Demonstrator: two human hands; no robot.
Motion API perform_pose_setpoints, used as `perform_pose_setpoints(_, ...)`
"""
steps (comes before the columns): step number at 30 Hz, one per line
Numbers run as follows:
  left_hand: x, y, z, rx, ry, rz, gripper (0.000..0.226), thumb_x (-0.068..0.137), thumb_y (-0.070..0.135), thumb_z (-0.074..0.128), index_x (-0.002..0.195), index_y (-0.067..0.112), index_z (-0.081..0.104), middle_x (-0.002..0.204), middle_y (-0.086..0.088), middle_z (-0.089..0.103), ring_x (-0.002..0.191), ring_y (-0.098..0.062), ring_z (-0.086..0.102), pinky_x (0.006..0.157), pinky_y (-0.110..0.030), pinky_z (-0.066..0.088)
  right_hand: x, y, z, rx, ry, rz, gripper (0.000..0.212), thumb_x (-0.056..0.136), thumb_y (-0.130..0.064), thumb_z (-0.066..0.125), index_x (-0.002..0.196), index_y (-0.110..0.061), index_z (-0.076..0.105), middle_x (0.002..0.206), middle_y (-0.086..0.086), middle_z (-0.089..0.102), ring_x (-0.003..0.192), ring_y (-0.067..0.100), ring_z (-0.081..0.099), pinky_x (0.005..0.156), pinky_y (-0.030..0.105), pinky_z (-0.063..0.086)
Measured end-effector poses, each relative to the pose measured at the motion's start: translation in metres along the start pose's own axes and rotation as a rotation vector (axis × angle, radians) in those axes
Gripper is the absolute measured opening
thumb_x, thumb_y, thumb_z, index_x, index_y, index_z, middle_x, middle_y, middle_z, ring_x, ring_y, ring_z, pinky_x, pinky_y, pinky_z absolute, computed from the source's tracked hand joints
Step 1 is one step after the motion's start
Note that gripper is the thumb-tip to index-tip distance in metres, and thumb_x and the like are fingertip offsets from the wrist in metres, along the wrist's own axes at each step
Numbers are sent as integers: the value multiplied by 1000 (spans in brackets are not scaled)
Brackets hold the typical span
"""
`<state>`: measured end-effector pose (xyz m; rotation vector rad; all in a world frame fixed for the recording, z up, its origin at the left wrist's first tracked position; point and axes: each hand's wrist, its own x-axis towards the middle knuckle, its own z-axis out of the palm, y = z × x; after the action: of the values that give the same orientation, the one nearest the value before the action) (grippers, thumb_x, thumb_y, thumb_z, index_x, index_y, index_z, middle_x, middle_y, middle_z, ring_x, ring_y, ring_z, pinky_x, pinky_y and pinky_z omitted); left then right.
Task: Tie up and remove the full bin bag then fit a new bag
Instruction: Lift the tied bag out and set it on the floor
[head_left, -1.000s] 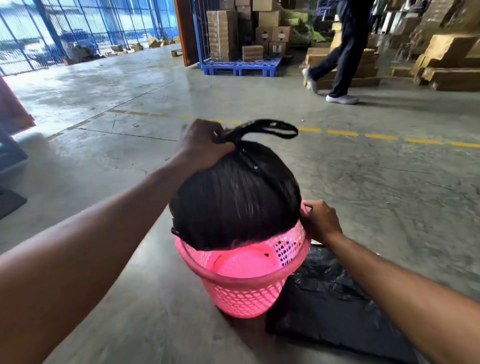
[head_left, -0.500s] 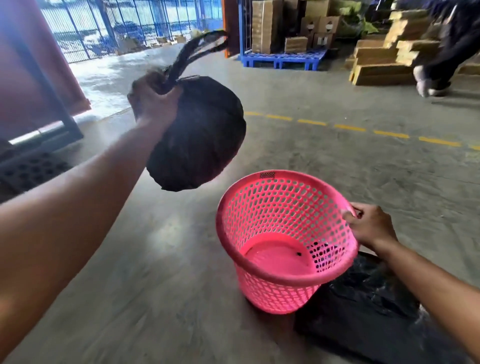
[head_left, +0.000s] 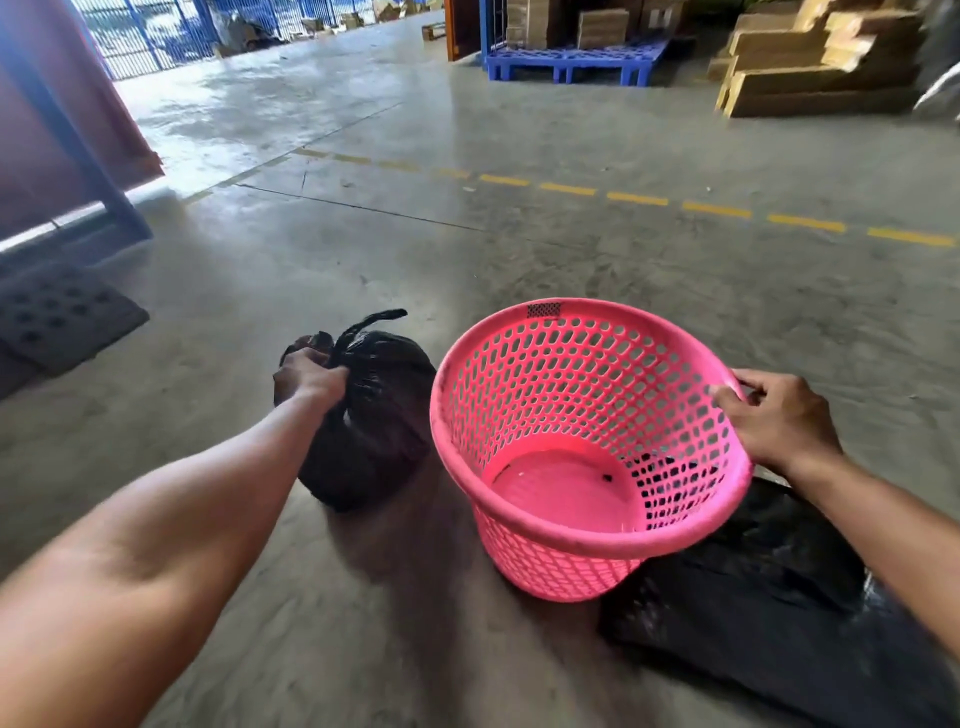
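A pink perforated plastic bin (head_left: 587, 543) stands on the concrete floor with nothing inside it. My right hand (head_left: 776, 421) grips its right rim. To the left of the bin, the full black bin bag (head_left: 379, 431), knotted at the top, rests on the floor. My left hand (head_left: 309, 376) is closed around its tied neck. Flat black bags (head_left: 769, 618) lie on the floor under and to the right of the bin.
A dark perforated mat (head_left: 57, 317) lies at the left beside a blue frame post (head_left: 98, 176). A blue pallet (head_left: 571, 60) with cardboard boxes and a stack of folded cardboard (head_left: 810, 62) stand far back. A dashed yellow line (head_left: 639, 200) crosses the floor.
My left hand lifted the tied bag out of the bin, swung it left and lowered it to the floor beside the bin. My right hand stayed on the rim.
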<state>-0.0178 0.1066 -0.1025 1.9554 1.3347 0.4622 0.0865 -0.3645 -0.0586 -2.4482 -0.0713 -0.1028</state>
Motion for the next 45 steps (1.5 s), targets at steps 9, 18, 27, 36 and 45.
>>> perform_pose_setpoints(9,-1,15,-1,330,-212,227,38,74,37,79,111,29,72,115,-8,72,115,-32,65,97,-36,51,7,-1,-5,98,-250,210,34,71,-46,61,76,-15,74,82,12,76,80,32,74,76,46,61)
perform_pose_setpoints(18,-43,93,-34,117,-80,412,37,81,40,75,115,26,70,108,-1,75,96,-22,73,88,-32,55,-7,-40,18,185,-336,189,26,87,-36,61,84,-13,72,83,13,77,64,28,76,58,40,64)
perform_pose_setpoints(27,-228,222,9,-151,-317,1088,18,79,39,70,95,30,71,90,4,75,75,-10,72,74,-27,58,9,-12,-28,155,-417,287,46,92,-50,53,101,-8,69,88,13,75,58,30,74,51,27,53)
perform_pose_setpoints(36,-386,169,143,62,-876,858,26,78,40,71,100,28,69,77,10,72,82,-15,70,75,-28,52,-8,131,-88,14,-283,417,22,86,-26,61,68,-13,65,82,20,76,54,27,66,49,25,46)
perform_pose_setpoints(45,-363,-43,221,439,-745,146,85,88,47,68,148,-3,35,155,-29,38,145,-44,37,118,-45,31,-102,290,-42,-152,-155,704,38,75,-40,73,106,-18,71,117,11,73,112,32,66,91,32,50)
